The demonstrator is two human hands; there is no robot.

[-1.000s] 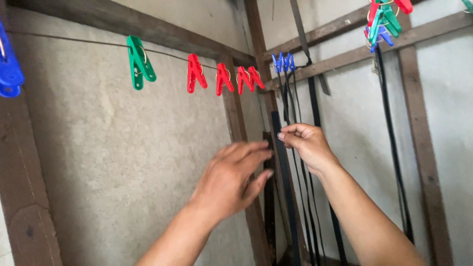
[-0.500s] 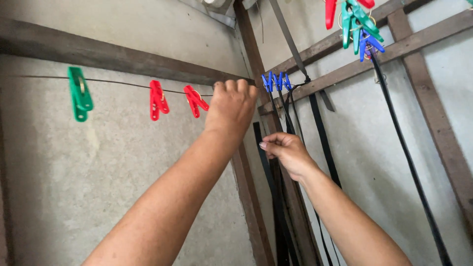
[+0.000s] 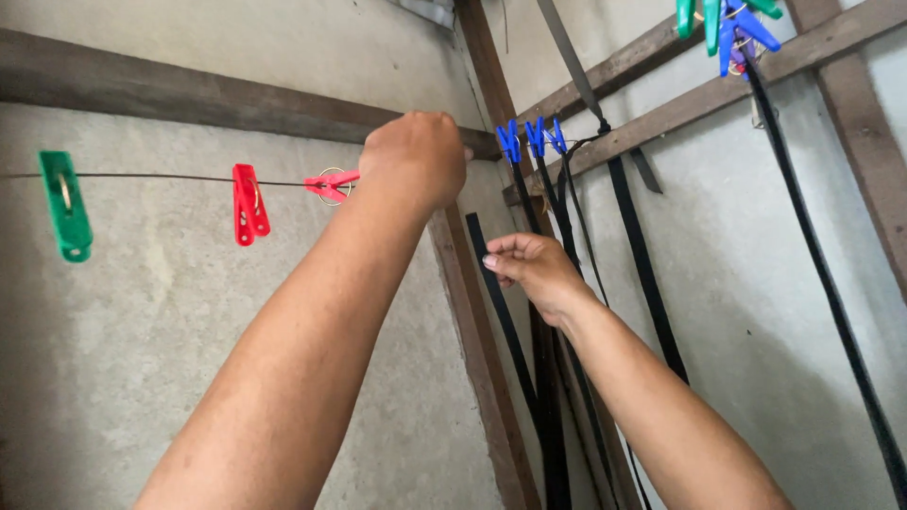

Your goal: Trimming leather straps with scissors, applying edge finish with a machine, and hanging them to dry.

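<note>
Head view, one frame. Landmark for all positions: the thin wire line (image 3: 170, 177) strung across the grey wall.

Left hand (image 3: 413, 159): raised to the wire line at its right end, back of the hand toward the camera. Grip is closed on a red clothes peg (image 3: 331, 182), which sticks out sideways to the left of the knuckles, level with the wire line. The fingers themselves are hidden behind the hand, so exactly how they pinch the peg cannot be told; the peg's metal spring ring shows just beside the hand.

Right hand (image 3: 531, 266): below and to the right of the wire line's end, fingers curled together. It appears to pinch one of the black straps (image 3: 642, 264) hanging there, though the contact point is hidden by the fingers.

Other items along the wire line: a second red peg (image 3: 249, 204) hangs from it to the left of the held peg, apart from it; a green peg (image 3: 66, 205) hangs further left, well apart.

To the right of the wire line's end: three blue pegs (image 3: 531, 139) clipped side by side at the tops of the straps, against a slanted wooden beam (image 3: 680, 111). Higher up, at the top right, a cluster of green and blue pegs (image 3: 729, 21).
</note>
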